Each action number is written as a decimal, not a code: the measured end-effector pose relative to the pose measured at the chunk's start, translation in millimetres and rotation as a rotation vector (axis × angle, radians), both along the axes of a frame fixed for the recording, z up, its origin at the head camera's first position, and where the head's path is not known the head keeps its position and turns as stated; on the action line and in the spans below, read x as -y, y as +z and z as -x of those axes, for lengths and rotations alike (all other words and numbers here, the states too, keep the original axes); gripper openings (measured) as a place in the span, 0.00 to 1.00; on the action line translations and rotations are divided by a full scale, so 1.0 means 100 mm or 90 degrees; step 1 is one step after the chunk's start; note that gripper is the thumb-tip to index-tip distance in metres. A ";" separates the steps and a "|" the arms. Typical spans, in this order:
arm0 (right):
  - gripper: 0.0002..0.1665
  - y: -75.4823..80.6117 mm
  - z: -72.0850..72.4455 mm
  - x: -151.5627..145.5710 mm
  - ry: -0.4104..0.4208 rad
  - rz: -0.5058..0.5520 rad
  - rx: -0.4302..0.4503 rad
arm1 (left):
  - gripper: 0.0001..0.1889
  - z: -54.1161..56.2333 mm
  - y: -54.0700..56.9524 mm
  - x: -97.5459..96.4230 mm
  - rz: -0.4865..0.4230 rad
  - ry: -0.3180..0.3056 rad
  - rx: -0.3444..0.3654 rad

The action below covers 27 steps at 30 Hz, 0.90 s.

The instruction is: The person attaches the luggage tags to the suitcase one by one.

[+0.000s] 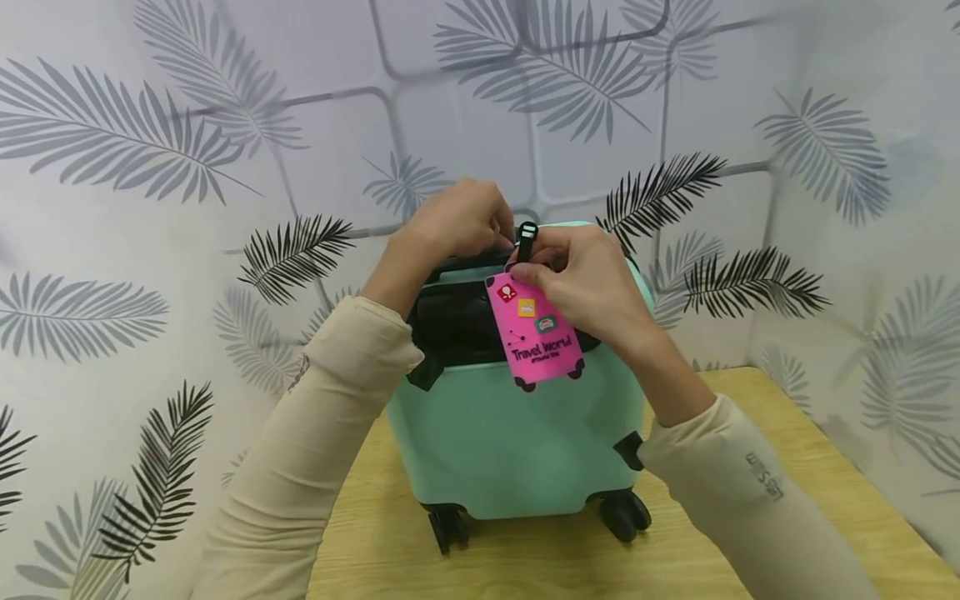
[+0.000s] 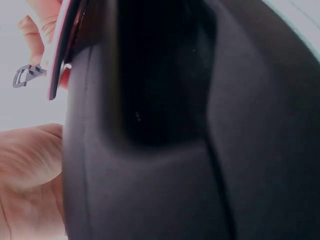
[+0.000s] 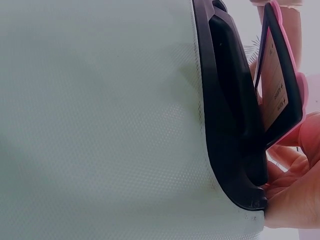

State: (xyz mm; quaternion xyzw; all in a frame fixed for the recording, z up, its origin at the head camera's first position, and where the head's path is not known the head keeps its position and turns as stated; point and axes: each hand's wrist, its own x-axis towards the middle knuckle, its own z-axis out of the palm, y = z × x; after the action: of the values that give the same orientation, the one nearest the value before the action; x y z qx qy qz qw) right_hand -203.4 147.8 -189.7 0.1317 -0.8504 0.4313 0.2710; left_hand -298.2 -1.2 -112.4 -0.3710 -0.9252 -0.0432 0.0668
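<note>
A pink luggage tag [image 1: 536,337] printed "Travel World" hangs at a tilt in front of the mint-green suitcase [image 1: 517,442]. My right hand [image 1: 596,279] pinches the tag's top corner between thumb and fingers. A black strap with a buckle [image 1: 527,235] sticks up beside those fingers. The tag's dark back [image 3: 275,92] shows in the right wrist view. At the black handle [image 1: 480,260] on the suitcase's top, my left hand [image 1: 463,218] reaches down with bent fingers. Its fingertips are hidden, so whether they hold the strap or handle is unclear.
The suitcase stands upright on black wheels [image 1: 621,515] on a wood-grain table [image 1: 525,571]. Close behind is a pale wall [image 1: 465,125] with a leaf pattern. The table's right edge runs beyond my right sleeve [image 1: 750,492].
</note>
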 end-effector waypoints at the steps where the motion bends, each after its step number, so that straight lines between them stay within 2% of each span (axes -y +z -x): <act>1: 0.02 0.00 0.00 0.00 0.000 0.000 0.000 | 0.08 0.00 -0.01 0.00 -0.002 -0.002 -0.005; 10: 0.02 0.00 0.00 0.01 -0.006 -0.008 -0.006 | 0.08 -0.01 -0.03 0.00 -0.025 0.002 -0.010; 18: 0.02 0.00 0.00 0.00 -0.015 -0.007 -0.001 | 0.08 0.00 -0.04 -0.02 -0.003 0.007 -0.021; 27: 0.02 0.01 -0.01 -0.01 -0.004 0.000 0.009 | 0.06 -0.04 -0.05 -0.03 -0.012 0.013 -0.041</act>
State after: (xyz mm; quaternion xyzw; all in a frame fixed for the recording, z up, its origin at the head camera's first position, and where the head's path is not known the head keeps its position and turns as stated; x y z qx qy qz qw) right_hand -202.4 148.6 -189.1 0.1259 -0.8528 0.4312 0.2664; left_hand -294.4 1.9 -117.4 -0.3624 -0.9258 -0.0394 0.1006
